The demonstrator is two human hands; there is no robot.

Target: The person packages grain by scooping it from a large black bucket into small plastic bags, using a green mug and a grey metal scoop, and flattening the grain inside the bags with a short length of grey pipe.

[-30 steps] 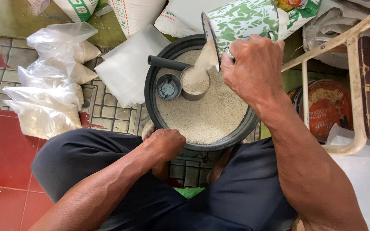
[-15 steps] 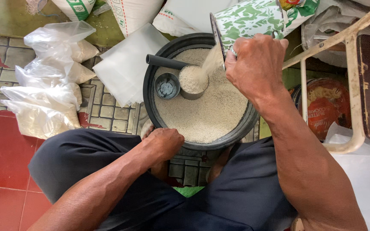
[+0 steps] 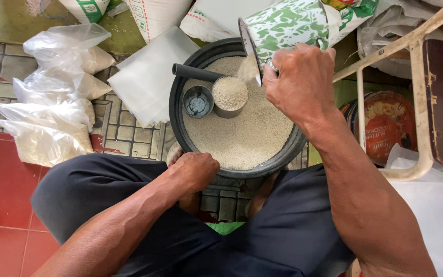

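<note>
I am tipping the green-patterned mug (image 3: 288,23), gripped in my right hand (image 3: 303,82), over the small tin (image 3: 230,95) in the grain basin (image 3: 178,128); the tin is looking full. My left hand (image 3: 193,172) is resting curled, holding nothing.

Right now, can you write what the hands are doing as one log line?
right hand: tips green-white mug, rice pouring | left hand: rests at basin rim | small tin: heaped with rice | second tin: holds no rice
</note>
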